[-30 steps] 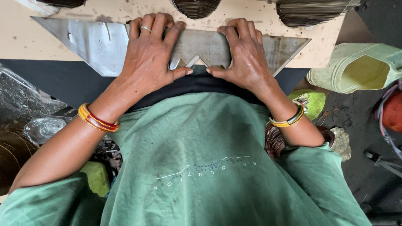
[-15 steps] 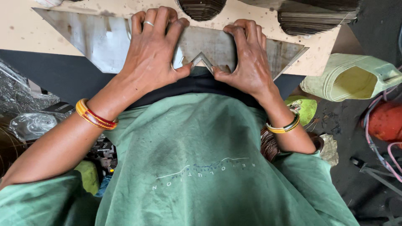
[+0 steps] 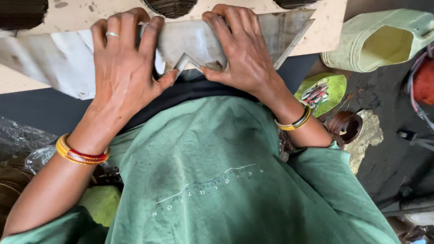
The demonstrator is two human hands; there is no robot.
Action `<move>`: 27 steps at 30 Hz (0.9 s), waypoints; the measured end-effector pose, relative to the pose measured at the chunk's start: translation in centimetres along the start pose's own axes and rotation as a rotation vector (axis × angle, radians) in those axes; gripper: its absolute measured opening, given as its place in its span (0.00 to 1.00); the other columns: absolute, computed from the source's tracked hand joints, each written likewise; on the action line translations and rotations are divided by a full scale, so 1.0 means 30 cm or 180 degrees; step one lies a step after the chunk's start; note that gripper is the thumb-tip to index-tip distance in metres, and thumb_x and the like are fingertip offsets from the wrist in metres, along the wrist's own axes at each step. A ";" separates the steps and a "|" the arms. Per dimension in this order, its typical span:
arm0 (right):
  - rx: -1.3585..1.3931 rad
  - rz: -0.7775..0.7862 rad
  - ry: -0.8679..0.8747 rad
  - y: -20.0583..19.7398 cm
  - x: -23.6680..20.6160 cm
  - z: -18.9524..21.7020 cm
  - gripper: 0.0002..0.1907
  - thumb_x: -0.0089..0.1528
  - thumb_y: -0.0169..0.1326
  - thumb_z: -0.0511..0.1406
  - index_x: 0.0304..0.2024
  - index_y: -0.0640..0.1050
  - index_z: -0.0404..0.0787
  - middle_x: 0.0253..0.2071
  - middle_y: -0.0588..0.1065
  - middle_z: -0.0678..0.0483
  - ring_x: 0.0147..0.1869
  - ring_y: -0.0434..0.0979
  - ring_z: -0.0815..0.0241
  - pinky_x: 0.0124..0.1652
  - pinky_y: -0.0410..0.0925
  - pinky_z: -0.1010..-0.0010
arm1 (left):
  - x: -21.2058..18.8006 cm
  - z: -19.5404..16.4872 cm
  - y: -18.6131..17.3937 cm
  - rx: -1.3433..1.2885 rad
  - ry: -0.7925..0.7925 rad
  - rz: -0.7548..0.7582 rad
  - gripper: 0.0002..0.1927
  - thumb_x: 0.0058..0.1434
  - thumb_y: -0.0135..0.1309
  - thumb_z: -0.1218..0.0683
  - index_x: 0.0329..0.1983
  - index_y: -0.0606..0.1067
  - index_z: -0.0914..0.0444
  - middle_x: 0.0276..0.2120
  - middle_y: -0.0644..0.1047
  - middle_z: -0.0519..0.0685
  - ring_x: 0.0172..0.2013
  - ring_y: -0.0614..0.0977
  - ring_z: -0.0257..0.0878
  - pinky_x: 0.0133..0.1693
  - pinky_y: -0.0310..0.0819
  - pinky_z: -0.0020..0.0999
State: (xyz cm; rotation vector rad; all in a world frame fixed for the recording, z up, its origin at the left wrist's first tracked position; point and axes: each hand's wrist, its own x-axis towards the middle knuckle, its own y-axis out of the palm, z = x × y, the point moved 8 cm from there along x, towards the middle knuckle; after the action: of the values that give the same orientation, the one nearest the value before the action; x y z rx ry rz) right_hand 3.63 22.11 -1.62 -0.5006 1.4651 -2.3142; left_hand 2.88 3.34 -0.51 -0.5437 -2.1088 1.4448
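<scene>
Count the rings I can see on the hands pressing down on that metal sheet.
1: a silver ring on a finger of the left hand, which lies flat on the metal sheet. The right hand shows none, though its fingertips curl out of sight.

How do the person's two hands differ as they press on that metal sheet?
The left hand wears a ring on one finger; the right hand shows no ring. The left wrist carries yellow and red bangles, the right wrist a yellow and dark bangle. The left hand lies flatter with fingers spread, while the right hand's fingers curl more. Both press on the grey metal sheet, thumbs either side of its notch.
</scene>
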 end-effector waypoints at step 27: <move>0.0207 0.0620 0.0350 0.112 0.067 -0.077 0.45 0.44 0.75 0.41 0.60 0.71 0.36 0.56 0.66 0.43 0.63 0.64 0.40 0.62 0.60 0.51 | 0.023 0.061 0.103 -0.0495 -0.0479 -0.0069 0.43 0.39 0.74 0.40 0.53 0.76 0.70 0.52 0.70 0.60 0.56 0.70 0.57 0.55 0.60 0.55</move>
State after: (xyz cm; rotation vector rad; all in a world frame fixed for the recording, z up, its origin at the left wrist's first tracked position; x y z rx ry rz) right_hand 1.13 21.63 -5.40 -0.2055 1.4137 -2.2566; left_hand 1.32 3.49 -3.80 -0.4813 -2.3524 1.3549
